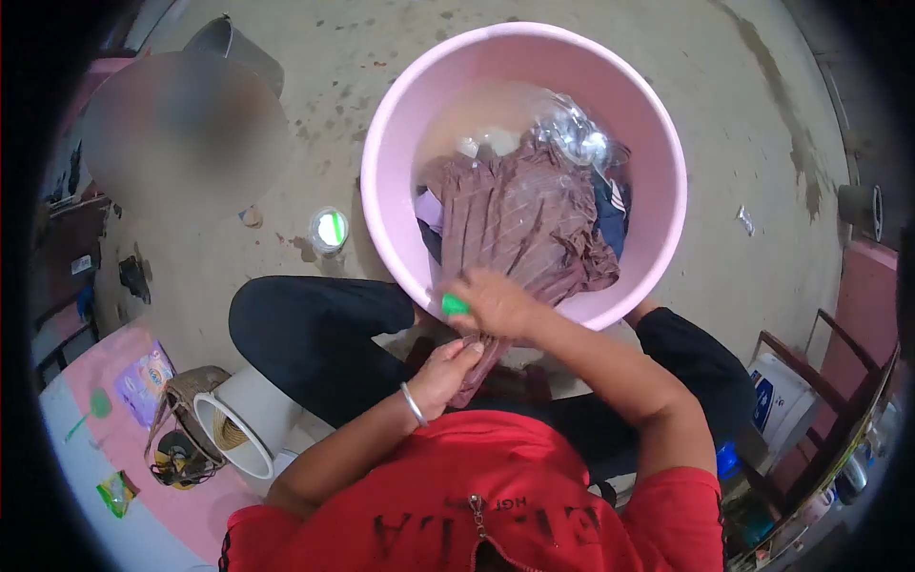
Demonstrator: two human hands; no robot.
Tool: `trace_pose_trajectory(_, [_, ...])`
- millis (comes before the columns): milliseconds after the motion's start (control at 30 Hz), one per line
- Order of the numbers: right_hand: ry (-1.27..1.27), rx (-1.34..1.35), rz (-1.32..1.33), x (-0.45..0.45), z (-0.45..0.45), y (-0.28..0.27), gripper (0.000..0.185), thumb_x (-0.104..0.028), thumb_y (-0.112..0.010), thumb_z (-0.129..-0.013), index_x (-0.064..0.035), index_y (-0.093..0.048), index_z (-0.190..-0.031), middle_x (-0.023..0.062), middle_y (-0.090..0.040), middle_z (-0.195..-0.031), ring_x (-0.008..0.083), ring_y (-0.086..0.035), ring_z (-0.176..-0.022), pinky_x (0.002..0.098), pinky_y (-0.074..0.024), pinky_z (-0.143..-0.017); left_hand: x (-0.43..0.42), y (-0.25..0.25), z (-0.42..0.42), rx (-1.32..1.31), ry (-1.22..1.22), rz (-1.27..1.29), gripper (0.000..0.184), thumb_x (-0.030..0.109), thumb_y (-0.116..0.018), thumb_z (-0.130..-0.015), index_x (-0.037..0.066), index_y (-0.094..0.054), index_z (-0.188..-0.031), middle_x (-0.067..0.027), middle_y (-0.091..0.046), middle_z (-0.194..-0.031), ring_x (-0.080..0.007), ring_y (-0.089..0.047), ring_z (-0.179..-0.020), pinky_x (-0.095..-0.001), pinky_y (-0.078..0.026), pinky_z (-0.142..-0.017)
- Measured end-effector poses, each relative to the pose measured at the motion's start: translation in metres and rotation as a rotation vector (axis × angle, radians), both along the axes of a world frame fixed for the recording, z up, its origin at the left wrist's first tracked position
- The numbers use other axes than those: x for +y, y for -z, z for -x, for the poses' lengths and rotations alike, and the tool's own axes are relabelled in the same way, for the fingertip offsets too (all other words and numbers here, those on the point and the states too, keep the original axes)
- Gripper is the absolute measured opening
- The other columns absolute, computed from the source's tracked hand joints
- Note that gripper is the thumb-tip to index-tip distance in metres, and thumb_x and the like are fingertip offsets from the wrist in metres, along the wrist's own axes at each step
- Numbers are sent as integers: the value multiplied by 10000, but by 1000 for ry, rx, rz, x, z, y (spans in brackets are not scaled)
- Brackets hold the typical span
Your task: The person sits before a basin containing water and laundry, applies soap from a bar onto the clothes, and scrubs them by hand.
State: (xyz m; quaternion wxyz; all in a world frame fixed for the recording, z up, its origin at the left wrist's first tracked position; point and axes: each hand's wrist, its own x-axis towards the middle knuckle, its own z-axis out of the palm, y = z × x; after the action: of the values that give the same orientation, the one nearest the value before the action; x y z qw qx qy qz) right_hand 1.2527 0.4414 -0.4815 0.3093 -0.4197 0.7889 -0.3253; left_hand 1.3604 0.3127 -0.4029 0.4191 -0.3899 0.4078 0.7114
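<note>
Handwork at a washtub, seen from the head. The left hand [443,372] pinches the gathered lower end of a brown striped garment [519,214] between thumb and fingers; the right hand [498,303] is curled around a small green implement [455,304], probably a scrubbing brush, over the same cloth. The garment spreads from the middle of the pink washtub [656,181] across its near rim, in cloudy water [477,110]. The step appears to be scrubbing: it is best done with the left hand keeping the cloth taut and the strokes running away from those fingers. The trousered left leg [305,319] and right leg [694,372] flank the near rim, limiting sideways elbow travel. A clear tub with a green strip [329,229] stands just beyond the left rim; floor extends past the right.
</note>
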Motion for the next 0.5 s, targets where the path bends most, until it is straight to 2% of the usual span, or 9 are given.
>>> trace_pose_trajectory(33, [-4,2,3,-3,4,5,411,-269,-625,-783,-118,-525,-1151,240,-548,-945,381,-556,-934,467,-446,-788,-3,-15,13,-25,266,41,235,261,-470,-959,62,-558,-1049,13,-584,-810,-121,-565,-761,-293,-471,-682])
trace_pose_trajectory(67, [17,59,-22,-5,10,15,368,-260,-606,-796,-110,-531,-1125,201,-539,-932,360,-552,-896,463,-438,-767,4,-36,14,-27,259,43,235,261,-470,-959,62,-558,-1049,13,-584,-810,-121,-565,-761,-293,-471,-682])
trace_pose_trajectory(133, [116,340,-96,0,35,65,317,-245,-578,-807,-108,-541,-1090,153,-532,-915,331,-546,-841,456,-429,-731,22,-76,13,625,450,-126,228,249,-450,-963,38,-531,-995,-15,-529,-682,-161,-538,-620,-345,-445,-584])
trace_pose_trajectory(200, [263,685,-134,26,72,104,299,-260,-570,-812,-127,-545,-1079,149,-534,-876,311,-542,-799,436,-429,-704,16,-100,30,716,556,-126,225,240,-445,-960,29,-522,-959,-59,-509,-652,-206,-525,-573,-363,-427,-557])
trace_pose_trajectory(300, [527,633,-301,51,114,94,323,-283,-574,-818,-123,-539,-1097,183,-561,-922,352,-552,-851,445,-438,-754,1,-111,50,868,744,-105,231,229,-450,-948,17,-505,-875,-141,-473,-619,-298,-501,-529,-393,-396,-524])
trace_pose_trajectory(367, [1069,109,-568,58,132,76,368,-285,-607,-803,-119,-545,-1126,203,-577,-1013,384,-552,-932,457,-435,-824,-1,-110,54,918,840,-55,288,245,-487,-919,16,-473,-745,-196,-476,-602,-375,-501,-554,-421,-377,-516])
trace_pose_trajectory(400, [1062,116,-574,56,131,66,368,-285,-607,-803,-119,-545,-1126,203,-577,-1013,384,-552,-932,457,-435,-824,4,-102,53,921,830,-58,288,245,-487,-919,16,-473,-745,-196,-476,-602,-375,-501,-554,-421,-377,-516])
trace_pose_trajectory(467, [597,135,-26,39,117,36,400,-284,-635,-790,-121,-555,-1146,203,-585,-1067,389,-544,-993,468,-419,-877,21,-82,53,1020,795,-89,279,247,-503,-899,19,-481,-742,-202,-489,-602,-389,-512,-568,-446,-373,-514])
trace_pose_trajectory(500, [342,46,-153,20,103,17,392,-269,-653,-776,-128,-575,-1133,187,-599,-1027,363,-552,-982,461,-425,-868,30,-82,56,1063,807,-80,271,237,-513,-884,16,-484,-730,-207,-495,-598,-396,-523,-576,-464,-380,-524])
